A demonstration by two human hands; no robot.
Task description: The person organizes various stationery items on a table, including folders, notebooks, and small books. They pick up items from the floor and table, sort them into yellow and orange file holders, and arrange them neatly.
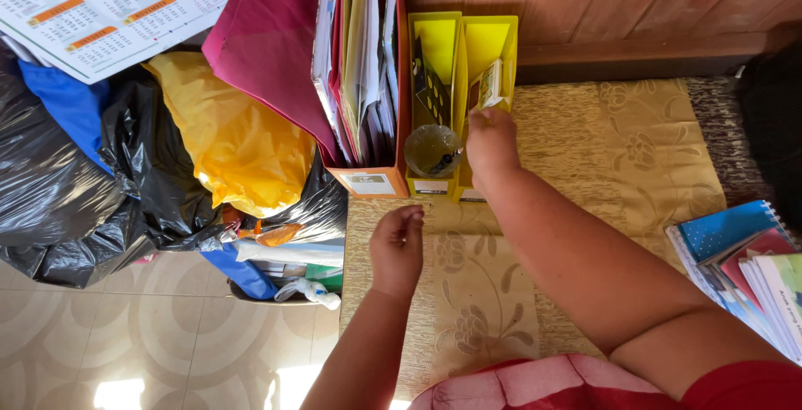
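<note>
My right hand point(491, 141) reaches to the right yellow magazine file point(491, 43) and grips a small pale booklet point(490, 84) standing in it. My left hand point(397, 247) hovers over the beige patterned table cover point(585, 143) near its left edge, fingers curled together, holding nothing. A second yellow file point(434, 38) stands left of the first. In front of it sits a small glass bowl point(432, 149) with a dark object inside.
An orange file point(368, 180) packed with papers and a magenta folder point(267, 34) stands at left. Black bags point(58, 193), a yellow bag point(238, 139) and a calendar point(109, 1) lie beyond. Notebooks point(743, 268) are stacked at right. Wooden wall behind.
</note>
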